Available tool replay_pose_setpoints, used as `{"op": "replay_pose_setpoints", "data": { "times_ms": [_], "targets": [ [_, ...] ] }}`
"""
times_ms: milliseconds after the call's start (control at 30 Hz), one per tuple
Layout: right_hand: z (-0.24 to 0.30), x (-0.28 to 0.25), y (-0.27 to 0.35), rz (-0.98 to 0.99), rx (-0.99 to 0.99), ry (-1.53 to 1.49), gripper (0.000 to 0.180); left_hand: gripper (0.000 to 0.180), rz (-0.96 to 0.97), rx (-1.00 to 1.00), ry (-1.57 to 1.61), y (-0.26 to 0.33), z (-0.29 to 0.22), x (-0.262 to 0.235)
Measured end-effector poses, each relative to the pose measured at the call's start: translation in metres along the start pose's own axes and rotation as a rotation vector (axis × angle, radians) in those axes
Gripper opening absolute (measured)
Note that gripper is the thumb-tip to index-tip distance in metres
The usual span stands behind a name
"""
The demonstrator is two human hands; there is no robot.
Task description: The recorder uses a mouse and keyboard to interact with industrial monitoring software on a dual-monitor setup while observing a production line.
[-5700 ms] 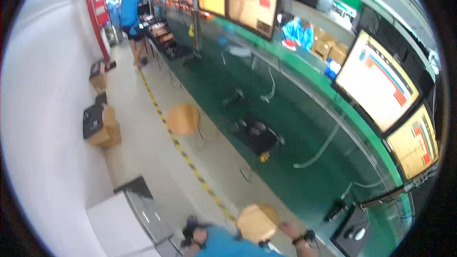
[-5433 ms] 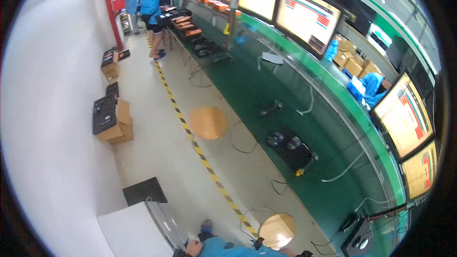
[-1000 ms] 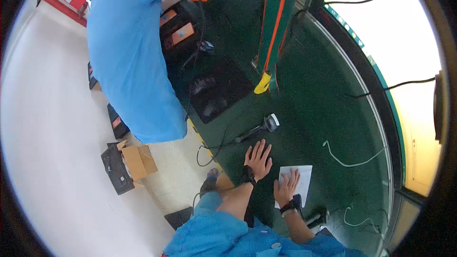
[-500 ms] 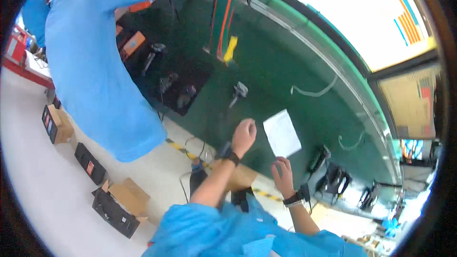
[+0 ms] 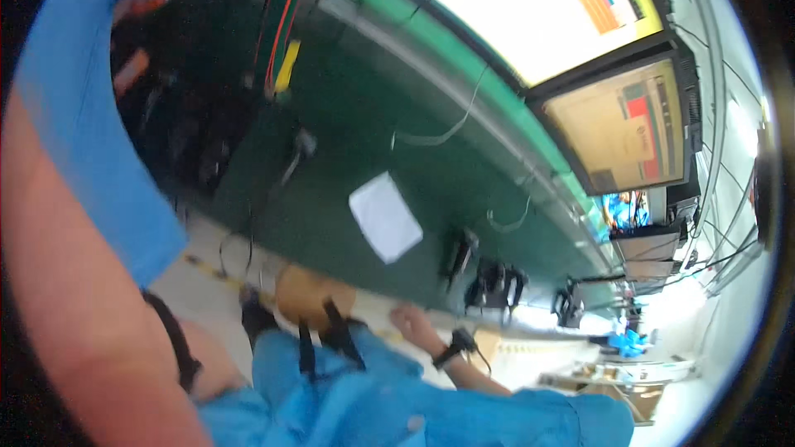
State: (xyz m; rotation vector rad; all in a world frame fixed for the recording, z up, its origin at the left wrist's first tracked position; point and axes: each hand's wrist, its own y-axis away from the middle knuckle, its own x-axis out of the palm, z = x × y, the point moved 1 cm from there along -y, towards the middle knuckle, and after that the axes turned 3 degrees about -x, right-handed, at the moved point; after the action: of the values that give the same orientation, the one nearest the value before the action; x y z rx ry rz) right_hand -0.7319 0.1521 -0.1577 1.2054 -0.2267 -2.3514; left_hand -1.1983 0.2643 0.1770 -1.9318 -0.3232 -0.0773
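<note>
The long green bench (image 5: 356, 141) carries a white sheet of paper (image 5: 385, 217) lying flat near its front edge, apart from both hands. The left arm (image 5: 74, 298) fills the view's left side, blurred; its hand is out of sight. The right hand (image 5: 411, 324) rests loosely open at the bench's front edge, holding nothing. Apparently the sheet is laid down, with nothing further begun.
</note>
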Motion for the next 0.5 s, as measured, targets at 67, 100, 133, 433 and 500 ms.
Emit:
{"op": "replay_pose_setpoints", "data": {
  "times_ms": [67,100,133,433,500],
  "targets": [
    [-0.043,0.011,0.002,-0.123,-0.066,-0.13,0.026,0.043,0.007,0.052,0.074,0.017,0.001,0.027],
    [-0.029,0.002,-0.013,-0.054,-0.02,-0.122,0.025,0.043,0.022,0.07,0.075,0.024,0.0,0.036],
    [-0.015,-0.007,-0.022,-0.002,0.049,-0.116,0.024,0.042,0.031,0.088,0.093,0.029,0.002,0.046],
    [-0.049,-0.041,-0.117,-0.357,-0.205,-0.064,0.023,0.039,0.097,0.129,0.243,0.074,0.029,0.112],
    [-0.071,-0.026,-0.136,-0.405,-0.195,-0.031,0.027,0.038,0.109,0.134,0.294,0.092,0.05,0.123]
  ]
}}
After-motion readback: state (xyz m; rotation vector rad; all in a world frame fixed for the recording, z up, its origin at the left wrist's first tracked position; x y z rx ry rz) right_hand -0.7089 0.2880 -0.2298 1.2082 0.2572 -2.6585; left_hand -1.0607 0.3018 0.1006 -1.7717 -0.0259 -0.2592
